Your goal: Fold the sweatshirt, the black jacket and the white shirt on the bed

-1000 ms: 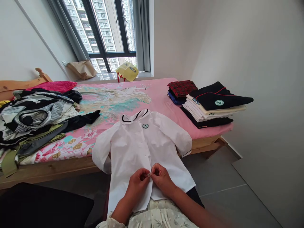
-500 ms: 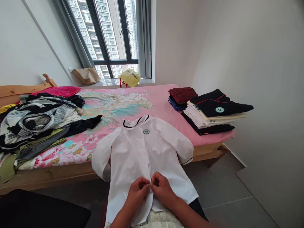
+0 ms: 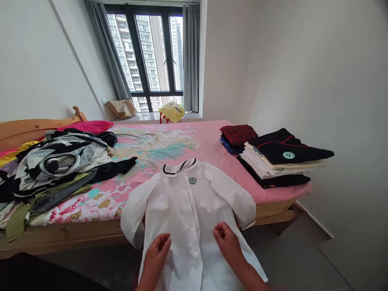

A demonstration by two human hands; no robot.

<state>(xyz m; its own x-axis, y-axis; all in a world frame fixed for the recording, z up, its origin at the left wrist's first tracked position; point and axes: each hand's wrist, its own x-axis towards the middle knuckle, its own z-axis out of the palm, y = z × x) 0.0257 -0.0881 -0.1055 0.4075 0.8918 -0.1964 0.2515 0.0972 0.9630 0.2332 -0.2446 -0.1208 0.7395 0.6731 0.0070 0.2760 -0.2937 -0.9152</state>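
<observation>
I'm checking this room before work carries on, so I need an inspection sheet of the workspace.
surface: bed with pink floral sheet, wooden frame
job's things: white shirt, black-trimmed collar, lying face up, front closed, lower part past the bed edge
clutter: heap of mixed clothes at left; folded clothes stack at right
hands: left hand and right hand open over the shirt, holding nothing
cables: nothing seen
surroundings: window, paper bag, yellow bag, grey tile floor

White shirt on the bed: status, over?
White long-sleeved button-front shirt flat on bed, collar black-trimmed. Left hand and right hand open, empty, at its front. Crumpled clothes heap beside it on pink floral bedsheet.
</observation>
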